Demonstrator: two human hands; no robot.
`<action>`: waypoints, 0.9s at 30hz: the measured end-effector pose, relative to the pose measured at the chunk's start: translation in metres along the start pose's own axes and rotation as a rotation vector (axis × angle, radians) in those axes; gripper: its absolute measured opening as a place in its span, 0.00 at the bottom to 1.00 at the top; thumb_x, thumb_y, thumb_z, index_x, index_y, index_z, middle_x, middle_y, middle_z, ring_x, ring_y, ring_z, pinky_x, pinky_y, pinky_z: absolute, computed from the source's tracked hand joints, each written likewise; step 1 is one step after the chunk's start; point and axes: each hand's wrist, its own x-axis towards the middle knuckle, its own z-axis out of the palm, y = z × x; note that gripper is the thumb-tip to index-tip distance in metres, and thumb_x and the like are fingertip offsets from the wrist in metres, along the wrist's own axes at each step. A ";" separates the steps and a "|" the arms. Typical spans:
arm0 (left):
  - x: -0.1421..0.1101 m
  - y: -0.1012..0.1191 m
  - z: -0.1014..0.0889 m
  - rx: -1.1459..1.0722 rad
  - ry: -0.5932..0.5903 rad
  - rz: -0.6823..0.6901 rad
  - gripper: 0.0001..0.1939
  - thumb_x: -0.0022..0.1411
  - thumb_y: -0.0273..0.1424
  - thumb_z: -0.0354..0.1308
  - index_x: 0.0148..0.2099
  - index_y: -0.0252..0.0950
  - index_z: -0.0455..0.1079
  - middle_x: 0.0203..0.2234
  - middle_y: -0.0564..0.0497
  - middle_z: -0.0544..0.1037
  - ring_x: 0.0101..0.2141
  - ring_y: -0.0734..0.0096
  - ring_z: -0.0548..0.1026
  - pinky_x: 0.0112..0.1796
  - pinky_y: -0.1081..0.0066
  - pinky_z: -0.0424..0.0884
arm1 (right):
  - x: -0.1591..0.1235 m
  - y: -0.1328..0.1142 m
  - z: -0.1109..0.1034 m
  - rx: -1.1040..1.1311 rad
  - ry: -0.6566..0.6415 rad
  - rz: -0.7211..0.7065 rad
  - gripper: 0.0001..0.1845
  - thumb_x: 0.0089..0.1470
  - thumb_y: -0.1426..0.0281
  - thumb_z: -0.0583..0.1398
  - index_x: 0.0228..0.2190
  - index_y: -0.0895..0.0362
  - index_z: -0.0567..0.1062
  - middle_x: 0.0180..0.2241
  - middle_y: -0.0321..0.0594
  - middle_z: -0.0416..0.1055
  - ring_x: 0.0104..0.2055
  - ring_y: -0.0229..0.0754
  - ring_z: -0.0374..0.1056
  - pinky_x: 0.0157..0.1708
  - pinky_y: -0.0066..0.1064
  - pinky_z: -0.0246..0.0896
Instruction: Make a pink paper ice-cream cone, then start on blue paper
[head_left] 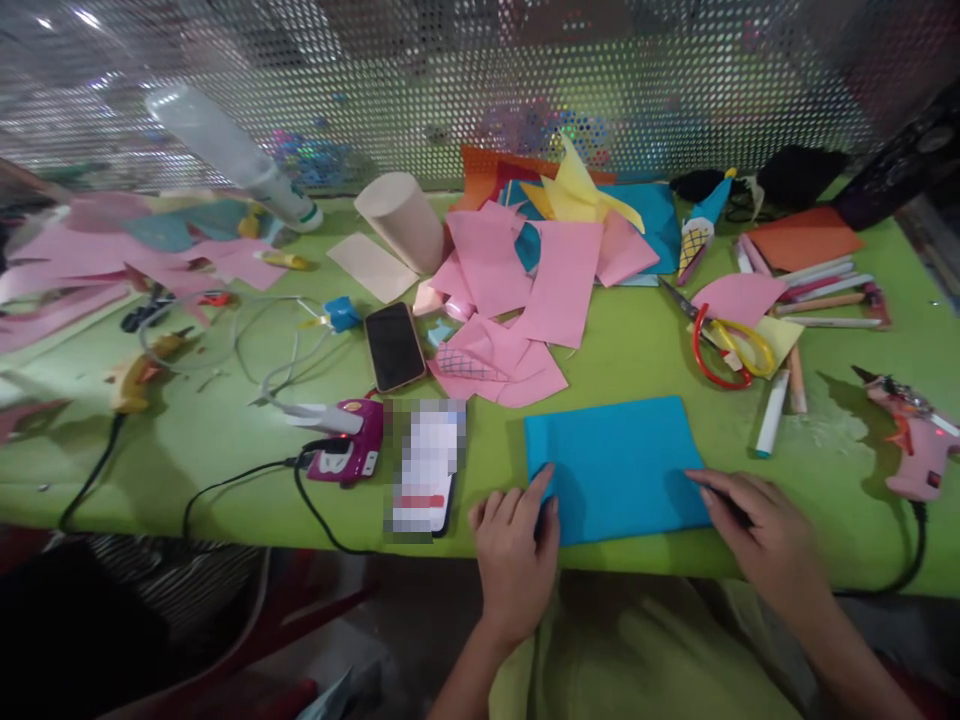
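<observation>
A blue sheet of paper (615,465) lies flat near the front edge of the green table (225,440). My left hand (516,560) rests at the sheet's lower left corner, fingers loosely spread and pressing on it. My right hand (761,535) lies on the sheet's lower right corner with its fingers pinched round a thin dark pen-like thing (726,505), whose tip touches the paper.
Pink paper scraps (517,300), red and yellow scissors (720,345), pencils and markers (814,290), a pink glue gun (911,440), two phones (394,345), a purple glue gun (341,440) with cables, a paper roll (401,220), a perforated metal wall behind.
</observation>
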 end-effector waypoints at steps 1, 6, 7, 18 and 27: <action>0.000 0.000 0.000 0.006 -0.004 0.001 0.17 0.74 0.30 0.55 0.61 0.43 0.75 0.30 0.51 0.78 0.32 0.64 0.72 0.40 0.62 0.60 | 0.000 0.000 0.000 0.000 0.000 0.003 0.13 0.69 0.65 0.58 0.51 0.48 0.79 0.46 0.40 0.83 0.45 0.49 0.77 0.44 0.44 0.72; 0.001 0.000 -0.001 0.041 -0.024 0.011 0.17 0.75 0.29 0.55 0.62 0.42 0.74 0.31 0.50 0.79 0.33 0.65 0.73 0.40 0.63 0.61 | 0.000 0.002 0.003 0.008 0.017 0.006 0.13 0.69 0.64 0.59 0.50 0.48 0.80 0.45 0.39 0.83 0.44 0.49 0.77 0.44 0.44 0.71; 0.001 0.001 -0.002 0.045 -0.024 0.015 0.17 0.75 0.29 0.55 0.62 0.42 0.74 0.31 0.50 0.79 0.33 0.65 0.73 0.40 0.63 0.61 | 0.000 0.002 0.003 0.009 0.020 0.006 0.13 0.69 0.64 0.59 0.50 0.48 0.80 0.46 0.39 0.83 0.45 0.49 0.77 0.44 0.44 0.71; 0.001 0.002 -0.002 0.065 -0.030 0.020 0.17 0.75 0.29 0.55 0.62 0.42 0.74 0.31 0.50 0.79 0.33 0.64 0.73 0.39 0.63 0.60 | 0.001 0.000 0.003 -0.028 0.036 -0.038 0.14 0.69 0.66 0.58 0.52 0.48 0.79 0.47 0.41 0.83 0.44 0.48 0.77 0.43 0.42 0.72; 0.001 0.006 -0.006 0.089 -0.047 -0.037 0.18 0.74 0.30 0.55 0.62 0.44 0.75 0.31 0.49 0.75 0.35 0.63 0.69 0.38 0.63 0.59 | -0.002 0.006 0.003 -0.118 0.063 -0.062 0.17 0.68 0.59 0.58 0.53 0.44 0.79 0.46 0.41 0.83 0.41 0.53 0.78 0.42 0.47 0.71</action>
